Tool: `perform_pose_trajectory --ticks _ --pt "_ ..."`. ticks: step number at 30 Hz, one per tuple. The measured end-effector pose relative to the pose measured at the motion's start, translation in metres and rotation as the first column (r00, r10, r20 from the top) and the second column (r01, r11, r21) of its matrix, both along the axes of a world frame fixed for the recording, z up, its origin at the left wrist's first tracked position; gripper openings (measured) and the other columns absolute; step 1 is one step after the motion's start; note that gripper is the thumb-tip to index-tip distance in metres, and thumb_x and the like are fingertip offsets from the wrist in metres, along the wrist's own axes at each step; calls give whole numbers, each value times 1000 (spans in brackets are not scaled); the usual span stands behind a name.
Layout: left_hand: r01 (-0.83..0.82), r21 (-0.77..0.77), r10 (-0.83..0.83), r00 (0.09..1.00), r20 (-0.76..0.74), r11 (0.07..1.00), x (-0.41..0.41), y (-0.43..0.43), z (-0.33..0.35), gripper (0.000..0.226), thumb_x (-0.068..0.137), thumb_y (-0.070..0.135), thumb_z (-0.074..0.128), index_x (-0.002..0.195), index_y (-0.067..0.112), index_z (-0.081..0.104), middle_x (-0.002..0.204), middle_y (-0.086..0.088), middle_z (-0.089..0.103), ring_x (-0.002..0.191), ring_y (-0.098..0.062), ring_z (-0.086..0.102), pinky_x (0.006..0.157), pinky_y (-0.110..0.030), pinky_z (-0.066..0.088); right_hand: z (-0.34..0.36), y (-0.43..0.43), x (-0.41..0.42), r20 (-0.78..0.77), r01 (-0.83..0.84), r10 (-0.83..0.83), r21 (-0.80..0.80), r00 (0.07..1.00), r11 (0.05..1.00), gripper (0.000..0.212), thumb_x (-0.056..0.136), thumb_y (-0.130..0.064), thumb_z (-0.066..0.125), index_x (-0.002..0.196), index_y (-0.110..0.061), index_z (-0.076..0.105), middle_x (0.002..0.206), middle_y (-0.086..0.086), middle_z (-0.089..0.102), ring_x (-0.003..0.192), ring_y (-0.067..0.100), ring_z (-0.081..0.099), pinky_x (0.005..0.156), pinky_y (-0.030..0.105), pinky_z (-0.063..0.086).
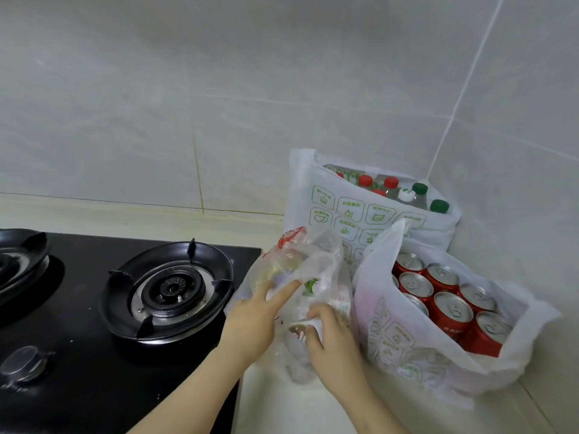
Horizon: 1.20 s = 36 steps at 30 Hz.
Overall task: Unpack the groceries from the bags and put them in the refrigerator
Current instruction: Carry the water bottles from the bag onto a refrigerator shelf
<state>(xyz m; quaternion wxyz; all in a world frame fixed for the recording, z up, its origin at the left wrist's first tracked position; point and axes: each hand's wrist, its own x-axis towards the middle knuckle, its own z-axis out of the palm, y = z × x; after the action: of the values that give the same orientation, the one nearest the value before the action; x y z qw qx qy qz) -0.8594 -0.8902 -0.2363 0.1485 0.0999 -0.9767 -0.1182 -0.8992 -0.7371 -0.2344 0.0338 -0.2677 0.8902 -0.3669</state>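
Note:
Three plastic bags stand on the pale counter to the right of the stove. The nearest, a thin clear bag (316, 255), holds small packaged items, one with a red lid. My left hand (255, 321) rests on this bag's left side with the forefinger stretched out over the plastic. My right hand (332, 336) pinches the bag's plastic lower on its right side. A white printed bag (407, 346) to the right is full of red drink cans (451, 305). Behind it, in the corner, another white printed bag (332, 208) holds bottles (404, 191) with red and green caps.
A black glass gas stove (81, 355) fills the left, with a burner (170, 288) close to the clear bag and a knob (22, 363) near the front. Tiled walls meet in a corner behind the bags. No refrigerator is in view.

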Motion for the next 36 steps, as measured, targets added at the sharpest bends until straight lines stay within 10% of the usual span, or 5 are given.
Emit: perform_pose_trajectory --ticks 5,16,22,29,36 --pt "-124 -80 124 992 -10 989 5 -15 -5 58 58 -7 64 110 19 65 105 -8 64 57 -29 59 48 -29 31 -13 -6 -9 -136 113 -113 -9 984 994 23 78 -24 60 99 -16 59 102 -2 55 99 25 56 84 38 47" --pt "-138 146 152 984 -89 980 -10 -6 -7 79 92 63 13 103 7 68 123 -7 60 119 -28 52 94 -39 46 -11 -6 -18 -350 44 51 258 935 965 56 54 -43 62 109 -32 61 117 -5 65 103 20 63 73 36 55" --pt "47 295 16 978 -209 954 -26 24 21 52 92 21 42 142 15 32 146 -5 38 124 -27 47 96 -35 42 8 4 -30 -427 79 -51 47 903 996 39 67 -34 42 95 -26 68 103 -7 67 100 10 46 76 36 55" --pt "135 -46 -110 930 350 990 -54 34 14 46 99 27 29 144 34 25 152 6 20 145 -20 6 114 -48 15 30 18 -46 -361 105 -83 41 929 994 37 72 -20 55 106 -19 67 112 -3 66 104 24 61 89 37 48" --pt "102 48 -97 991 -92 994 -69 29 69 72 58 51 12 112 32 55 101 8 36 98 -13 36 87 -28 27 65 16 -67 -391 84 -125 -120 912 989 30 83 -10 58 112 -12 65 115 3 64 108 27 54 91 34 43"
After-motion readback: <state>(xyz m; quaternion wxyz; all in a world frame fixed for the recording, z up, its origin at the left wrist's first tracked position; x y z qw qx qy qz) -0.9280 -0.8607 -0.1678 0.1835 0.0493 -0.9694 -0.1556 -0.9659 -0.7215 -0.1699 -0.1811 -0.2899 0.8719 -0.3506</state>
